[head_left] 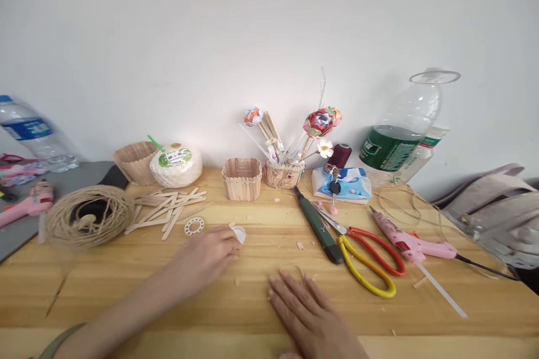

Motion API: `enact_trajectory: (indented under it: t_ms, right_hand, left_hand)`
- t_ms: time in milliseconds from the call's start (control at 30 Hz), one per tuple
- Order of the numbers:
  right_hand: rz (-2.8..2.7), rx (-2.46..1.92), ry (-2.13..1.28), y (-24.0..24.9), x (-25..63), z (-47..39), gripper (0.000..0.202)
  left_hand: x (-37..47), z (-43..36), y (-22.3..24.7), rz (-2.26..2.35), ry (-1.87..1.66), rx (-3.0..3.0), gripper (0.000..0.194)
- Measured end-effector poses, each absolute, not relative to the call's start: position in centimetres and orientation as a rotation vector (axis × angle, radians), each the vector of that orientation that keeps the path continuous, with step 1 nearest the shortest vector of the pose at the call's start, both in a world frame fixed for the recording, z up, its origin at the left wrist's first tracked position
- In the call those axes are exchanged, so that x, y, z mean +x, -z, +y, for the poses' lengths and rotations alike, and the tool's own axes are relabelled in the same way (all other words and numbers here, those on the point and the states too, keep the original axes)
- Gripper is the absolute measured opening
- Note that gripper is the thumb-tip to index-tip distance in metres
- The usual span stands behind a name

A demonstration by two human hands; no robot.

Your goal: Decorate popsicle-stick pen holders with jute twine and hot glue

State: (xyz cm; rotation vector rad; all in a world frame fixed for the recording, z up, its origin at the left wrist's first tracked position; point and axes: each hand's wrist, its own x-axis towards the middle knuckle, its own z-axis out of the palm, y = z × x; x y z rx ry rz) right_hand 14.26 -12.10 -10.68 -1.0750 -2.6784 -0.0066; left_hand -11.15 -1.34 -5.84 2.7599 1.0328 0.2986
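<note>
My left hand (210, 252) reaches in from the left with its fingers bent together, slightly blurred. At its fingertips is a small round white disc (240, 234), partly covered by the fingers, close to the table top. My right hand (309, 314) lies palm down on the wooden table (252, 303), fingers stretched out, holding nothing. Just left of my left hand lies a white ring with holes (194, 226). Loose craft sticks (172, 207) are heaped beyond it. A green utility knife (319, 227) and scissors with red and yellow handles (370, 258) lie beyond my right hand.
A twine coil (90, 216) and a pink glue gun (415, 247) flank the work area. Along the wall stand a stick basket (242, 180), a flower-filled pot (284, 174), a white coconut (176, 167), a tissue pack (353, 185) and a large bottle (396, 140).
</note>
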Motion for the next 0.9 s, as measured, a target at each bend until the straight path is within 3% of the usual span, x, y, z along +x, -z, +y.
enact_trajectory:
  t_ms: [133, 233, 633, 900]
  right_hand:
    - [-2.661, -1.28, -0.046, 10.3, 15.1, -10.7, 0.078]
    - [-2.693, -1.198, -0.098, 9.7, 14.4, -9.9, 0.084]
    - [-2.871, -0.864, -0.673, 7.7, 9.7, -7.8, 0.071]
    - [-2.805, -1.099, -0.375, 7.7, 13.5, -8.6, 0.079]
  left_hand:
    - [-13.5, -1.4, 7.1, 1.204, -0.366, 2.708, 0.023]
    - [-14.0, -1.5, 7.5, 1.208, -0.394, 2.712, 0.024]
    - [-13.2, -2.6, 7.9, 1.25, -0.447, 2.544, 0.021]
    - [-14.1, -1.2, 8.6, 1.013, -0.552, 2.964, 0.03]
